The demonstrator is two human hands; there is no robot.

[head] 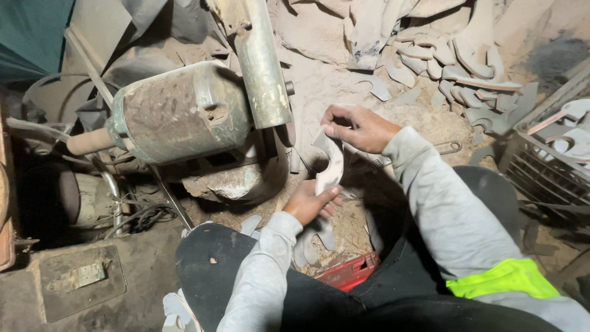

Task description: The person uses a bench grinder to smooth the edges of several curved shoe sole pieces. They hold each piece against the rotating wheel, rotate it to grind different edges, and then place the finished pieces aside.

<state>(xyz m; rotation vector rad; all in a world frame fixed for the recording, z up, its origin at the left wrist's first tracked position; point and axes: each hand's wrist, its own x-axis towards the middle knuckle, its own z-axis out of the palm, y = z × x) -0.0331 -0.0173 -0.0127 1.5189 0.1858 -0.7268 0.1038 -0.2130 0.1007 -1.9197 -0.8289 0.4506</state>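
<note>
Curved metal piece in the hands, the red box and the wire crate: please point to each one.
curved metal piece point(332, 165): head view, bare middle between both hands.
red box point(350, 272): head view, its top edge.
wire crate point(541, 169): head view, front wall.

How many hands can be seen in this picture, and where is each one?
2. The left hand grips the lower end of a curved metal piece; the right hand pinches its upper end beside the grinding machine.

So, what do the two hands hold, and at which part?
Both hold one pale curved flat wooden piece: the right hand pinches its upper end, the left hand grips its lower end.
</note>
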